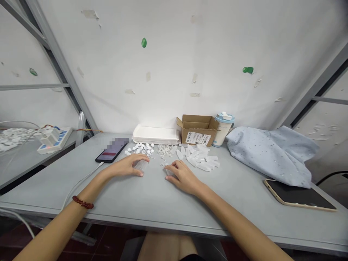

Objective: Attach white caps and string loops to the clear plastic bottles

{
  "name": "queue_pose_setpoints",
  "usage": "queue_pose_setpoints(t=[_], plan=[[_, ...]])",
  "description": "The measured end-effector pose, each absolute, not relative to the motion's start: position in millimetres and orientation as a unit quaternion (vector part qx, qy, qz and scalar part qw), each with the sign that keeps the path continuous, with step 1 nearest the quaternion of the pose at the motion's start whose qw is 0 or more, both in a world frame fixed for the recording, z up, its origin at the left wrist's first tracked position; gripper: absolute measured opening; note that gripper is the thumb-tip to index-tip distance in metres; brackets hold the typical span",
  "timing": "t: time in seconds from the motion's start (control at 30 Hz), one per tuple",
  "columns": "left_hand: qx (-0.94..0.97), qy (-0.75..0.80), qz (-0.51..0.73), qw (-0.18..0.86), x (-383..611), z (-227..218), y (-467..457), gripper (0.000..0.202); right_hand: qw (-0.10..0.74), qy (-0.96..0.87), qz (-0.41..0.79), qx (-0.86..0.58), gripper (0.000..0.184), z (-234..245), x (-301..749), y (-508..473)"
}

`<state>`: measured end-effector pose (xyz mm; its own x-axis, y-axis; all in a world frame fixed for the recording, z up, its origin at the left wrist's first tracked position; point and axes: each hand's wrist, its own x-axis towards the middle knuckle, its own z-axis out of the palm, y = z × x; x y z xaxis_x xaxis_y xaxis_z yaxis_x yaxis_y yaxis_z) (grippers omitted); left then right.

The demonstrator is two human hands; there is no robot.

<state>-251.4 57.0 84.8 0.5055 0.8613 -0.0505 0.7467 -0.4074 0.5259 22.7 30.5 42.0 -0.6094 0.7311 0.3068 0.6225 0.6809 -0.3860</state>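
My left hand curves around a clear plastic bottle lying on the grey table. My right hand sits a little to the right, its fingertips closed on a small translucent plastic piece, partly hidden by the fingers. Just beyond my hands lie a heap of small white plastic caps and a tangle of thin white loops. Several translucent plastic bottles are scattered to the right of the loops.
A phone with a white cable lies at the left. Along the wall stand a stack of white trays, an open cardboard box and a lidded tumbler. A pale blue cloth and a tablet lie at the right.
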Motion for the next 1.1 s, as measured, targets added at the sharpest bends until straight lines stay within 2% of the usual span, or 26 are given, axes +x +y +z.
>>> queue_pose_setpoints(t=[0.1, 0.3, 0.47, 0.53, 0.67, 0.87, 1.0, 1.1], plan=[[0.830, 0.489, 0.134, 0.232, -245, 93, 53, 0.052, 0.224, -0.889, 0.120, -0.380, 0.032, 42, 22, 31], [0.815, 0.501, 0.222, 0.188, -196, 104, 64, 0.031, 0.232, -0.883, 0.098, -0.396, 0.026, 41, 25, 34], [0.823, 0.526, 0.077, 0.201, -156, 101, 83, 0.014, 0.208, -0.859, 0.090, -0.459, 0.024, 46, 32, 39], [0.817, 0.533, 0.067, 0.209, -148, 97, 86, 0.012, 0.196, -0.851, 0.095, -0.478, 0.022, 50, 34, 40], [0.803, 0.502, 0.213, 0.241, -142, 86, 88, 0.013, 0.196, -0.839, 0.099, -0.498, 0.018, 53, 34, 39], [0.689, 0.497, 0.426, 0.312, -140, 74, 93, 0.013, 0.312, -0.793, 0.152, -0.501, 0.014, 45, 35, 45], [0.655, 0.497, 0.467, 0.324, -137, 71, 89, 0.014, 0.420, -0.727, 0.235, -0.491, 0.017, 42, 37, 50], [0.665, 0.495, 0.469, 0.303, -131, 69, 83, 0.010, 0.460, -0.686, 0.307, -0.472, 0.023, 43, 38, 52]])
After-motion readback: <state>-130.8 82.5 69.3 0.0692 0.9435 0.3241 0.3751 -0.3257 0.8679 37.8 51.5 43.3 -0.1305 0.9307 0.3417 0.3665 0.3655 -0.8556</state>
